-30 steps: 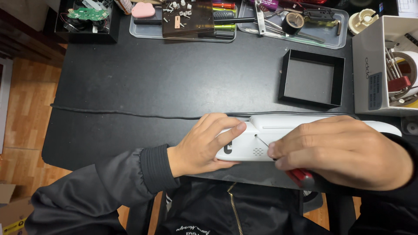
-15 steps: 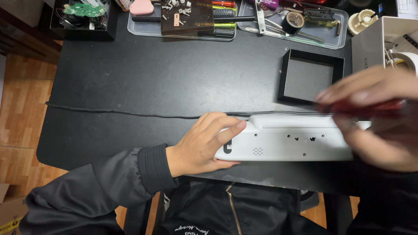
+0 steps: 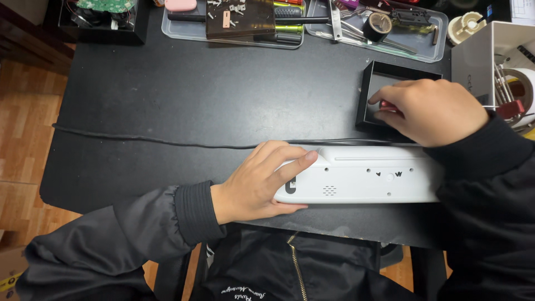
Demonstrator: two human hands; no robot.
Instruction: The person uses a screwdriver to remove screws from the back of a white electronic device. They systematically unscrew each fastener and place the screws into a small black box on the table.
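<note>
Steadying white plastic device (image 3: 362, 181) at table's (image 3: 167, 100) near edge, left hand (image 3: 262, 184) spread flat on its end; right hand (image 3: 429, 111) pinching red-handled screwdriver (image 3: 386, 106) over black tray (image 3: 370, 92) just behind device; casing not yet opened.

A long plastic casing (image 3: 362, 181) is lying near the table's (image 3: 195, 95) front edge. Just behind it a cable (image 3: 167, 142) is running left to right. A small open box (image 3: 365, 95) is sitting behind the casing's right part, with trays (image 3: 178, 30) lining the far edge.

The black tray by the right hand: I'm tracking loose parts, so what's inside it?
The right hand reaches into the black tray, holding something red-handled. The visible floor looks bare; the hand covers the rest.
</note>
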